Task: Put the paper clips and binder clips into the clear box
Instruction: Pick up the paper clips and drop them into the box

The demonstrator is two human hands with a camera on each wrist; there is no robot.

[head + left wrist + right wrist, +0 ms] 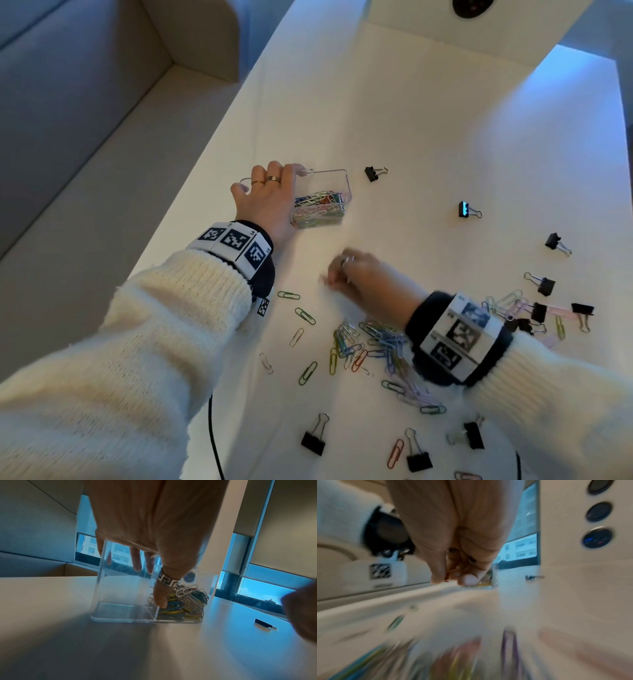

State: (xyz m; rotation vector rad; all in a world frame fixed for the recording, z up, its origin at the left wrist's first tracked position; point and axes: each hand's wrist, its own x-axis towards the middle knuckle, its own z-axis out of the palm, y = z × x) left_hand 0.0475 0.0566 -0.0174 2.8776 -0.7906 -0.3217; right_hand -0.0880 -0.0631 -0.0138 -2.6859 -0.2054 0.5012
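While gripping clear box (337, 192), long axis left-right, left hand (265, 202); right hand (370, 279) fingers curled, contents blurred.

Bare white tabletop (394, 113) lies open beyond the clear plastic two-compartment box (337, 192). The left hand (270, 202) covers the box's left compartment; scattered coloured paper clips (370, 346) and black binder clips (544, 284) crowd the near side.

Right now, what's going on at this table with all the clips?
A person is sorting clips. The left hand steadies the clear box, which has paper clips in one compartment. The blurred right hand, fingers curled, is between the loose paper clip pile and the box; what it holds can't be made out. Binder clips lie scattered on the table.
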